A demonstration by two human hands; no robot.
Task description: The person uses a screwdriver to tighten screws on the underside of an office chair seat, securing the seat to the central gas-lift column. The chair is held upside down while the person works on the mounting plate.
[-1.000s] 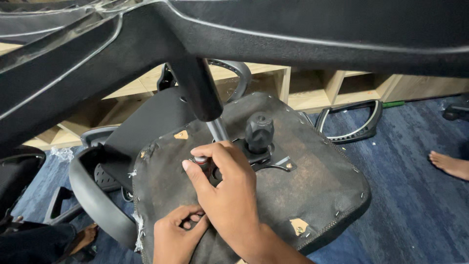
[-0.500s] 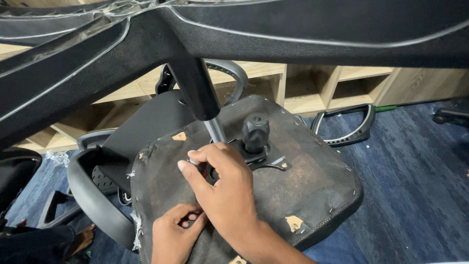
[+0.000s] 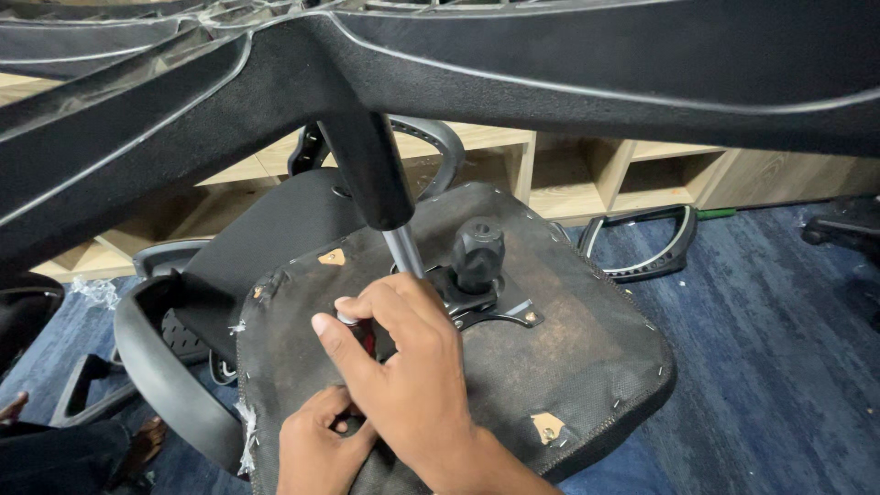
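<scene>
Both hands grip things on the upturned seat [image 3: 568, 367]: right hand [image 3: 403, 357] a red-handled tool [image 3: 365, 332], left hand [image 3: 321, 445] its lower end.

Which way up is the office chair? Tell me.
Upside down: the office chair shows its seat underside and mechanism plate, gas cylinder rising to the star base overhead.

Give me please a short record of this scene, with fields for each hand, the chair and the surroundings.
Right hand: rests on the underside of the seat, fingers around a small red-and-silver tool, beside the metal column.
Left hand: on the near edge of the seat, fingers curled; what it grips is hidden.
Chair seat: upside down, dark fabric stapled at the rim.
Knob: black, upright on the mounting plate.
Chair base: black spokes overhead.
Surroundings: blue carpet, wooden shelves, loose armrest.
</scene>
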